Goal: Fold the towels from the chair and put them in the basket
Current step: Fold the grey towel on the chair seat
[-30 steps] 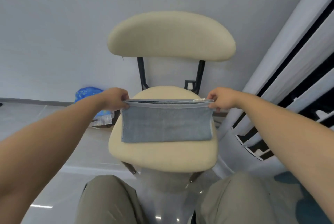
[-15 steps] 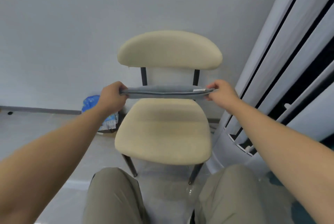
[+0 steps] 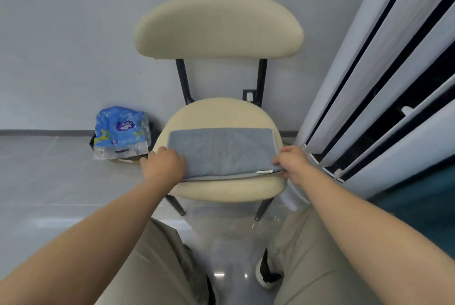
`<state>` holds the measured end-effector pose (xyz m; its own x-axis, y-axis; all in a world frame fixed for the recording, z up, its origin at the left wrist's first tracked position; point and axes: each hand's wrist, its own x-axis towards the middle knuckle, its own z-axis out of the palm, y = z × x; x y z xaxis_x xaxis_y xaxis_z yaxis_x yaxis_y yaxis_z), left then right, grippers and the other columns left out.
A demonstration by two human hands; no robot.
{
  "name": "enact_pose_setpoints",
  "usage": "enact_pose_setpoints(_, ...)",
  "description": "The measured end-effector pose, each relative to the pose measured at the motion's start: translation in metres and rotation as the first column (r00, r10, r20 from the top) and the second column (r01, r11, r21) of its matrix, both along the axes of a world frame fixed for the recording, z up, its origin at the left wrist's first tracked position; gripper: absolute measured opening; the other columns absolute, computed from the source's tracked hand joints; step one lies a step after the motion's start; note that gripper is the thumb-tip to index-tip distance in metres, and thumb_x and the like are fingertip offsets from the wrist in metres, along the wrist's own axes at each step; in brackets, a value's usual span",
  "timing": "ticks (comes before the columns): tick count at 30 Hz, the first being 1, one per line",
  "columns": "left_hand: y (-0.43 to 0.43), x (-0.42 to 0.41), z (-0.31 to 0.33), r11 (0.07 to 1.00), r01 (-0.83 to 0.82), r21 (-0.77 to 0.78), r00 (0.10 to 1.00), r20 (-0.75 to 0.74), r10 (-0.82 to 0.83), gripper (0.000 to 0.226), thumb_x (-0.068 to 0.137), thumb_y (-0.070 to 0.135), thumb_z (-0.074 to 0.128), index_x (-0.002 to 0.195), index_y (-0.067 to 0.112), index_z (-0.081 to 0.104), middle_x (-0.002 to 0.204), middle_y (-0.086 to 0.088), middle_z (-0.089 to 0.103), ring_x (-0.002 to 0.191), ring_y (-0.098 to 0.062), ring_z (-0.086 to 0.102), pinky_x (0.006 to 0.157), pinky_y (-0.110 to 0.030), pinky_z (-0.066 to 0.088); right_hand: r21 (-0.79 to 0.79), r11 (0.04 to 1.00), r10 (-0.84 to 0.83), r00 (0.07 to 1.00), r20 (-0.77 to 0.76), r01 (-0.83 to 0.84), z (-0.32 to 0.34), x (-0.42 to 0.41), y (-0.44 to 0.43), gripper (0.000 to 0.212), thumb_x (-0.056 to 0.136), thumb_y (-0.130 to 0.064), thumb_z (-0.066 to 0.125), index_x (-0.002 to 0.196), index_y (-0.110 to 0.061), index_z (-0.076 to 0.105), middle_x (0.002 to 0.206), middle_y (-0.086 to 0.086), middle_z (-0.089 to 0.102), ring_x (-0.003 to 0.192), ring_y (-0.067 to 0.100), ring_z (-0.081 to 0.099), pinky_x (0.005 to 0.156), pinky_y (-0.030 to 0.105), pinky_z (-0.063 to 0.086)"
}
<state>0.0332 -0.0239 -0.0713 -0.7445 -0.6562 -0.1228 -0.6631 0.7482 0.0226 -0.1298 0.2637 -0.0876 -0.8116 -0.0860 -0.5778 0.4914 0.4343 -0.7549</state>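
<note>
A grey-blue towel [image 3: 221, 150] lies folded as a flat rectangle on the cream seat of the chair [image 3: 221, 189]. My left hand [image 3: 163, 165] grips the towel's near left corner. At the near right corner, by a small white label, my right hand [image 3: 291, 160] pinches the edge. The stacked edges of the fold face me along the near side. No basket is in view.
A blue and clear plastic package [image 3: 121, 132] sits on the floor left of the chair, against the wall. White panels with dark gaps [image 3: 384, 97] stand close on the right. My knees and one shoe [image 3: 264, 272] are below the seat on a glossy grey floor.
The towel was held up in the air by its top edge half a second ago; now both hands have brought it down toward me and it lies flat on the seat.
</note>
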Motion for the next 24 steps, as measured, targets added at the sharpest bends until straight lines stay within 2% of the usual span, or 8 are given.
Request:
enact_pose_setpoints(3, 0.02, -0.029, -0.001, 0.976, 0.198, -0.089, 0.976, -0.069, -0.204, 0.044, 0.1, 0.048, 0.04, 0.123, 0.016, 0.061, 0.131, -0.01, 0.059, 0.124, -0.032, 0.05, 0.107, -0.048, 0.035, -0.101, 0.991, -0.077, 0.992, 0.103, 0.087, 0.004, -0.012, -0.004, 0.032, 0.079, -0.016, 0.075, 0.109, -0.009, 0.066, 0.106, 0.018, 0.074, 0.094, 0.032, 0.073, 0.082, 0.054, 0.06)
enact_pose_setpoints(5, 0.037, -0.05, -0.005, 0.937, 0.35, 0.001, 0.931, -0.115, -0.347, 0.053, 0.102, 0.05, 0.038, 0.141, 0.016, 0.051, 0.152, -0.01, 0.045, 0.142, -0.03, 0.037, 0.118, -0.047, 0.026, -0.102, 0.988, -0.101, 0.985, 0.141, 0.116, 0.005, -0.017, -0.007, 0.042, 0.085, -0.036, 0.075, 0.117, -0.012, 0.065, 0.106, 0.011, 0.075, 0.086, 0.026, 0.073, 0.068, 0.04, 0.062)
enact_pose_setpoints(7, 0.053, -0.07, -0.015, 0.894, 0.434, 0.111, 0.9, -0.099, -0.424, 0.062, 0.104, 0.052, 0.031, 0.155, 0.016, 0.034, 0.167, -0.008, 0.021, 0.155, -0.028, 0.015, 0.125, -0.047, 0.015, -0.061, 0.994, -0.075, 0.98, 0.184, 0.087, 0.001, -0.024, -0.009, 0.048, 0.087, -0.053, 0.07, 0.116, -0.016, 0.066, 0.11, 0.009, 0.075, 0.08, 0.022, 0.068, 0.058, 0.029, 0.052)
enact_pose_setpoints(10, 0.071, -0.092, -0.032, 0.871, 0.45, 0.198, 0.893, -0.09, -0.441, 0.068, 0.105, 0.055, 0.022, 0.162, 0.019, 0.015, 0.171, -0.004, 0.001, 0.157, -0.025, -0.002, 0.127, -0.048, 0.006, 0.002, 0.998, -0.062, 0.978, 0.2, 0.062, -0.006, -0.034, -0.013, 0.061, 0.082, -0.069, 0.063, 0.115, -0.018, 0.066, 0.114, 0.01, 0.075, 0.084, 0.024, 0.067, 0.068, 0.034, 0.051)
enact_pose_setpoints(13, 0.076, -0.101, -0.049, 0.887, 0.418, 0.197, 0.908, -0.09, -0.408, 0.074, 0.103, 0.062, 0.015, 0.163, 0.02, 0.007, 0.171, -0.001, -0.003, 0.157, -0.022, -0.007, 0.127, -0.05, 0.002, 0.061, 0.997, -0.046, 0.985, 0.169, 0.036, -0.007, -0.042, -0.019, 0.081, 0.083, -0.078, 0.055, 0.132, -0.014, 0.058, 0.122, 0.008, 0.069, 0.102, 0.027, 0.068, 0.089, 0.04, 0.058)
enact_pose_setpoints(15, 0.077, -0.1, -0.059, 0.899, 0.403, 0.169, 0.915, -0.077, -0.395, 0.079, 0.1, 0.068, 0.009, 0.163, 0.021, 0.004, 0.171, 0.0, -0.005, 0.157, -0.021, -0.01, 0.126, -0.051, -0.001, 0.127, 0.992, -0.006, 0.987, 0.161, -0.014, -0.01, -0.047, -0.024, 0.092, 0.078, -0.085, 0.049, 0.136, -0.013, 0.057, 0.124, 0.008, 0.067, 0.107, 0.03, 0.068, 0.093, 0.045, 0.058)
enact_pose_setpoints(20, 0.078, -0.101, -0.065, 0.904, 0.399, 0.151, 0.916, -0.032, -0.399, 0.086, 0.095, 0.073, 0.0, 0.163, 0.021, -0.001, 0.171, -0.001, -0.008, 0.156, -0.022, -0.013, 0.125, -0.053, -0.005, 0.327, 0.916, 0.262, 0.964, -0.051, -0.232, -0.009, -0.047, -0.027, 0.065, 0.092, -0.06, 0.056, 0.125, -0.005, 0.065, 0.117, 0.014, 0.07, 0.1, 0.032, 0.068, 0.083, 0.037, 0.057)
enact_pose_setpoints(24, 0.095, -0.101, -0.061, 0.897, 0.406, 0.173, 0.913, -0.035, -0.406, 0.084, 0.096, 0.071, -0.001, 0.163, 0.021, -0.002, 0.171, 0.0, -0.009, 0.156, -0.022, -0.015, 0.125, -0.053, -0.007, 0.402, 0.89, 0.328, 0.913, -0.243, -0.213, 0.011, -0.04, -0.014, 0.053, 0.101, -0.051, 0.048, 0.113, -0.005, 0.07, 0.109, 0.014, 0.071, 0.102, 0.036, 0.065, 0.077, 0.034, 0.048)
